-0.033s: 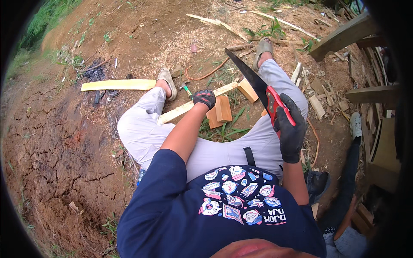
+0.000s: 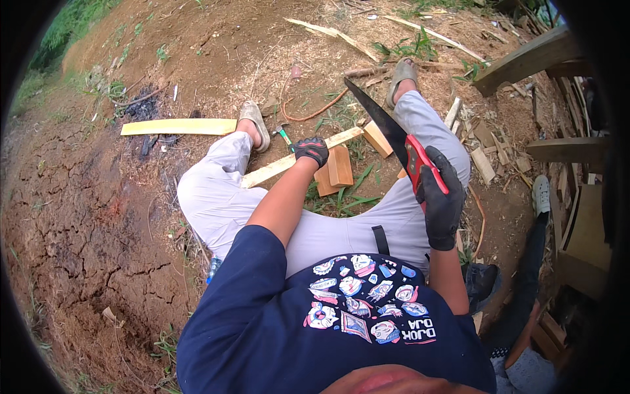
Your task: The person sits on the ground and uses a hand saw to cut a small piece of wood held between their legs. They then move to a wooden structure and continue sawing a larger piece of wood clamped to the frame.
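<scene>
Under our left hand (image 2: 311, 151), the wooden strip (image 2: 270, 171) runs beside the wooden blocks (image 2: 340, 167); that hand looks closed on it, though its fingertips are hidden. Our right hand (image 2: 441, 197) grips the red-handled saw (image 2: 400, 139), its blade (image 2: 382, 119) reaching forward and left of the grip. We should hold the strip steady and keep the blade clear of our right leg (image 2: 431, 125). Since the earlier frame, both grips match and the saw has dipped slightly

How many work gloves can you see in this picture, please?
2: one on the left hand, over the pale wooden strip; one on the right hand, holding the red-handled saw. Others may be hidden.
</scene>
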Available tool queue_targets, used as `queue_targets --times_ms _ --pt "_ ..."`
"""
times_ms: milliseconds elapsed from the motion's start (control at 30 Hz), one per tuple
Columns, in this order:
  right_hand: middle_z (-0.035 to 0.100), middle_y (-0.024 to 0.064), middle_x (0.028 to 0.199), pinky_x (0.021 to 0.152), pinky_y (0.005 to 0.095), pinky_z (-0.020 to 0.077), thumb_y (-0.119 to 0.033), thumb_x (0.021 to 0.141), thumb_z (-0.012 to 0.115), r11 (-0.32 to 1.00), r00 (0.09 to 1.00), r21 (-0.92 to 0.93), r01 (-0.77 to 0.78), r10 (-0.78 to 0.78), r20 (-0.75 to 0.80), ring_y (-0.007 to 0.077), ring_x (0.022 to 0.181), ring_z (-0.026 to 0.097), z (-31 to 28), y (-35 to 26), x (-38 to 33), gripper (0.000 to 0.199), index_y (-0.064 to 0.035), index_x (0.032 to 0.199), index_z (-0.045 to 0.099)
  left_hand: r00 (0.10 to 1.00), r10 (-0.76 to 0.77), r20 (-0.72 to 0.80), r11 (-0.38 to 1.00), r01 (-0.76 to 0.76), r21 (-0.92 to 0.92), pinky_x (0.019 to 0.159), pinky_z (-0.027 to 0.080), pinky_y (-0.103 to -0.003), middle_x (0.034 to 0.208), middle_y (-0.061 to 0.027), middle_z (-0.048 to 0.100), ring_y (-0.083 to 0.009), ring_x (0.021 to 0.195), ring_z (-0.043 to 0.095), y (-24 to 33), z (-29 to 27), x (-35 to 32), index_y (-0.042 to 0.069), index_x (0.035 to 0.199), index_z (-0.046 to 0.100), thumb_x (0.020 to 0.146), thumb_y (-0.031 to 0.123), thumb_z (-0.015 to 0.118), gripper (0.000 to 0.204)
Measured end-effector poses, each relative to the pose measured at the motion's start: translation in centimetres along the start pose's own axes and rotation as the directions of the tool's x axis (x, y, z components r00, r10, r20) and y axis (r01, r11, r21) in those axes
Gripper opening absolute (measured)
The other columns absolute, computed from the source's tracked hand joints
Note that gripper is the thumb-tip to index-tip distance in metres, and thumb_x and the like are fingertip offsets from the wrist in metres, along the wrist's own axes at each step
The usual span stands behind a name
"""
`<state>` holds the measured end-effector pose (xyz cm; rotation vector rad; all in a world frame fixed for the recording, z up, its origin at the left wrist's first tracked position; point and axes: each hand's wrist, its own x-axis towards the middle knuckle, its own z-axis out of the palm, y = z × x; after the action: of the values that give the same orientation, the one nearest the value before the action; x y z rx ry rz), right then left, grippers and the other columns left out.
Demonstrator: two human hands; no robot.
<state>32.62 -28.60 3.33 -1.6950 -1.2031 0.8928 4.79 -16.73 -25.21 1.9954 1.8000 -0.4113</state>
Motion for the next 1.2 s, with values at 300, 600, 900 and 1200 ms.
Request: queue_targets --times_ms 300,600,900,1200 --pt "0.075 0.0063 0.094 0.058 0.0285 0.0483 -0.012 0.104 0.07 0.992 0.993 -0.066 -0.106 0.109 0.041 0.0073 0.064 0.059 2.4 0.7 0.8 0.038 -0.0015 0.141 0.071 0.994 0.053 0.094 0.998 -0.056 0.027 0.107 0.052 -0.061 0.133 -0.017 0.077 -0.0359 0.122 0.074 -0.7 -1.8 0.9 0.01 0.127 0.077 0.102 0.026 0.051 0.039" --pt "0.077 0.0069 0.1 0.059 0.0289 0.0505 -0.01 0.107 0.07 0.978 0.985 0.173 0.113 -0.133 0.111 0.0078 0.067 0.061 4.4 -3.8 -0.7 0.037 -0.004 0.143 0.071 0.97 -0.147 -0.193 0.989 0.148 -0.012 0.096 0.06 -0.052 0.118 -0.0212 0.079 -0.0414 0.106 0.078 -8.5 -21.8 -13.9 0.011 0.125 0.076 0.099 0.06 0.065 0.057" --pt "0.08 0.0193 0.119 0.084 0.0413 0.0626 -0.014 0.101 0.078 0.925 0.865 0.105 0.364 -0.378 0.329 0.0326 0.101 0.081 7.1 -2.9 -4.0 0.036 -0.0038 0.135 0.073 0.958 -0.242 -0.154 0.959 0.212 -0.188 0.099 0.057 -0.052 0.123 -0.031 0.073 -0.0455 0.114 0.073 -8.4 -17.3 -18.8 -0.001 0.125 0.074 0.085 0.035 0.072 0.054" --pt "0.08 0.0177 0.125 0.088 0.0415 0.0628 -0.012 0.097 0.082 0.799 0.796 -0.112 0.591 -0.555 0.242 0.034 0.108 0.08 6.2 -1.5 -1.1 0.045 -0.0044 0.139 0.07 0.984 -0.172 -0.049 0.94 0.149 -0.306 0.092 0.06 -0.049 0.118 -0.0262 0.079 -0.04 0.107 0.077 -8.0 -16.1 -16.6 0.003 0.119 0.081 0.084 0.069 0.076 0.075"
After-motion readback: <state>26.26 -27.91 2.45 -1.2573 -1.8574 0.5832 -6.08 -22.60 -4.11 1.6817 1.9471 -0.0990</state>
